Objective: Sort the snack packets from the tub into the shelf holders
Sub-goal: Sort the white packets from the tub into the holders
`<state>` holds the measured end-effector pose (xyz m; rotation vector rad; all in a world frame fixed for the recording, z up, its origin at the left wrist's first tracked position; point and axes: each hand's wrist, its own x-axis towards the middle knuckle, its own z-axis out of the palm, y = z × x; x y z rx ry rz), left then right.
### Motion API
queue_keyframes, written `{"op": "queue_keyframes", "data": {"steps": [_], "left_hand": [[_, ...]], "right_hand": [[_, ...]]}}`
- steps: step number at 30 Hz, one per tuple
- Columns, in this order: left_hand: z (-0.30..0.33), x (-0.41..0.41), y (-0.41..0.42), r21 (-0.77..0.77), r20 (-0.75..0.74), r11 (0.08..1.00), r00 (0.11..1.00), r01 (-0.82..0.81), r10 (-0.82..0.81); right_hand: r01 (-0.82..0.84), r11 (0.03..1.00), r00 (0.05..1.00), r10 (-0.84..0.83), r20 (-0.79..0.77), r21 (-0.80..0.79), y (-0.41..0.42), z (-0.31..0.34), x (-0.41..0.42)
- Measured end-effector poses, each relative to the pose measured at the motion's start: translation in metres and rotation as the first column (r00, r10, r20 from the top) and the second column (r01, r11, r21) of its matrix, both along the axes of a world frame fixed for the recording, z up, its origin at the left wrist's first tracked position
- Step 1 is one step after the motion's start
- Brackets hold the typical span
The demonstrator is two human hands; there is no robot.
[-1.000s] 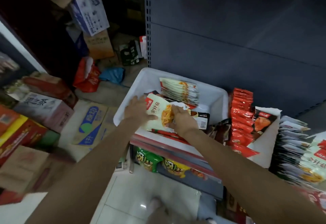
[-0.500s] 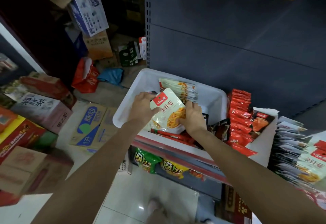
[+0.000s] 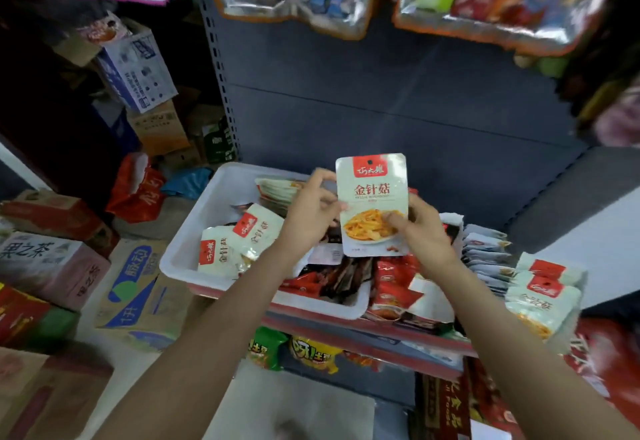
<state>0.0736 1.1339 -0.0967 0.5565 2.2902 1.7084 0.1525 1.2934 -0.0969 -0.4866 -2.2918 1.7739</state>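
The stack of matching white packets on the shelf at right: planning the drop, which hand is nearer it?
Right. The right hand is beside the stack; the left hand is over the tub.

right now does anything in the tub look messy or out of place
Yes. In the white tub, two white packets lie tilted and overlapping, and dark and red packets are heaped loosely at its front right. The packet held upright in both hands looks undamaged.

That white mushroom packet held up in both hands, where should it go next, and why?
Probably rightward, into the stack of matching white packets on the shelf. Both the left hand and the right hand hold the packet upright above the tub, and its red label matches that stack.
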Motion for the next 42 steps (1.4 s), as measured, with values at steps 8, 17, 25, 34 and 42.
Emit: {"op": "queue_keyframes", "data": {"steps": [8,17,25,34,42], "left_hand": [[0.017,0.069,0.144,-0.036,-0.050,0.978,0.978,0.203,-0.205],[-0.005,0.125,0.256,-0.347,-0.181,0.906,0.931,0.242,-0.318],[-0.023,0.134,0.275,-0.504,-0.114,0.823,0.925,0.260,-0.362],[-0.031,0.140,0.275,-0.713,-0.238,0.694,0.898,0.096,-0.369],[-0.044,0.140,0.287,-0.858,-0.423,0.508,0.663,-0.075,-0.617]], "right_hand": [[0.280,0.959,0.953,-0.274,-0.131,0.033,0.122,0.015,0.097],[0.359,0.902,0.926,-0.376,0.025,0.238,0.228,-0.024,0.171],[0.298,0.909,0.944,-0.327,0.054,0.293,0.252,-0.042,0.177],[0.124,0.967,0.980,-0.155,0.128,0.222,0.258,-0.048,0.169],[-0.009,0.839,0.968,-0.129,0.215,0.544,0.262,-0.058,0.158]]}}
